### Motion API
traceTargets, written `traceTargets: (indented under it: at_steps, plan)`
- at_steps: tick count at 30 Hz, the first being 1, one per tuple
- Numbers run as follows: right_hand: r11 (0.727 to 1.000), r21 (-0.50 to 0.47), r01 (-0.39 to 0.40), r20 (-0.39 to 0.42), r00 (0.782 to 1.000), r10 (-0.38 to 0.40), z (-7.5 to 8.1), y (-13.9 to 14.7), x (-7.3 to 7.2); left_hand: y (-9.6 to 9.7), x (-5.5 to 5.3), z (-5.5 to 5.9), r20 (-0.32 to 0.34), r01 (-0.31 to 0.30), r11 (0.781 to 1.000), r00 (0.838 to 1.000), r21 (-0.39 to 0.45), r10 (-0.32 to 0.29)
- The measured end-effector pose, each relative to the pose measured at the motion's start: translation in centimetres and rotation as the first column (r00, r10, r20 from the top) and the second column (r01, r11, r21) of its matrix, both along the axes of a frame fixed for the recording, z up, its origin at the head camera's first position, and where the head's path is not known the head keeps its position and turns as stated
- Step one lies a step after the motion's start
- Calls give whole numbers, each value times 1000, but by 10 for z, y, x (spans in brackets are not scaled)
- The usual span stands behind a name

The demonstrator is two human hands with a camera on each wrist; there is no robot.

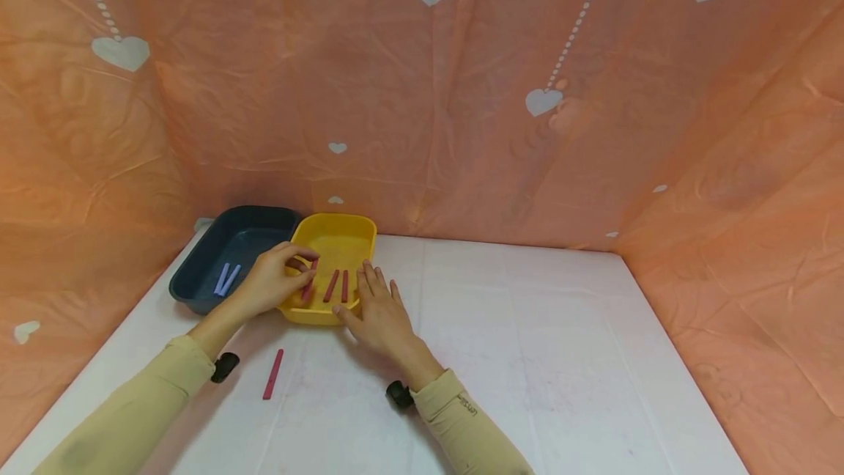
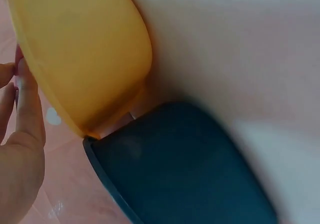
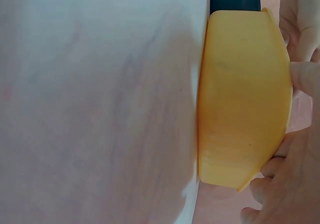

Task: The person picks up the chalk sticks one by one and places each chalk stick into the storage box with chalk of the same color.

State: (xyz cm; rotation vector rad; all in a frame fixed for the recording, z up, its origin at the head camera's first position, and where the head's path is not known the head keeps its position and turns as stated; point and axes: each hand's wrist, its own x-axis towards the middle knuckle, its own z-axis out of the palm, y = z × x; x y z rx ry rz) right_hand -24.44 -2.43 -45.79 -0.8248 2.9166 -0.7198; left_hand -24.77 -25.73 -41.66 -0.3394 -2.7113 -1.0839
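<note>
My left hand (image 1: 272,278) reaches over the near left part of a yellow tray (image 1: 338,240) and pinches a dark red stick (image 1: 309,286) between thumb and fingers. Two similar red sticks (image 1: 331,286) lie side by side on the tray floor, right of the held one. At the tray's near right corner rests my right hand (image 1: 382,319), fingers extended along the right rim and thumb at the near rim. In the right wrist view, the right fingers (image 3: 275,169) touch the yellow rim. Another red stick (image 1: 273,374) lies on the white table between my forearms.
A dark blue tray (image 1: 253,233) adjoins the yellow one on its left and contains two pale purple sticks (image 1: 227,279). Both trays stand at the back left of the white table (image 1: 527,358). An orange cloth with hearts (image 1: 395,94) encloses the table's back and sides.
</note>
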Motion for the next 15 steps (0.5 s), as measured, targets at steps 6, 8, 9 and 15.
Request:
traceTargets:
  at_steps: [6,8,9,15]
  plan:
    - [1000,-5,-3,-9,1000,3,-1,0,0,6,-17,-3,68,-8,999,998,-34,10]
    - [1000,-8,-2,-12,1000,2,-1,0,0,7,-23,-5,89,-9,999,996,-39,13]
    - [1000,-10,-1,-12,1000,1,0,0,0,8,-26,-5,97,-5,999,995,-42,9]
    - [1000,-9,2,-14,1000,-2,0,1,0,13,-38,-8,161,27,999,987,-40,-20]
